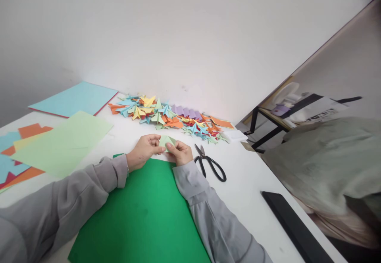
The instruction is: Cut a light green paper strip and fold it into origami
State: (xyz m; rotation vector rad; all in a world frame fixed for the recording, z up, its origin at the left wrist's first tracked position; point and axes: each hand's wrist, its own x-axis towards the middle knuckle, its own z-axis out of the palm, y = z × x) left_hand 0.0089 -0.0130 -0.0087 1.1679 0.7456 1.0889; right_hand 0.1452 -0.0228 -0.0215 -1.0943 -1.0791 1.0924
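A small piece of pale green paper [165, 139], which looks folded, is held between my two hands above the far edge of a green sheet [143, 211]. My left hand [145, 150] pinches its left side between thumb and fingers. From the right, my right hand [180, 152] grips it with the thumb pressed on its face. Just beyond the hands lies a heap of small folded paper planes [157, 112] in several colours. Black-handled scissors [208, 162] rest to the right of my right hand, their blades pointing away.
Pale green sheets [68, 140] and coloured paper scraps [12, 156] lie at the left. A light blue sheet [77, 98] sits at the back left. A black bar [294, 227] lies along the right edge. Beyond it is another person [327, 160]. A wall stands behind the table.
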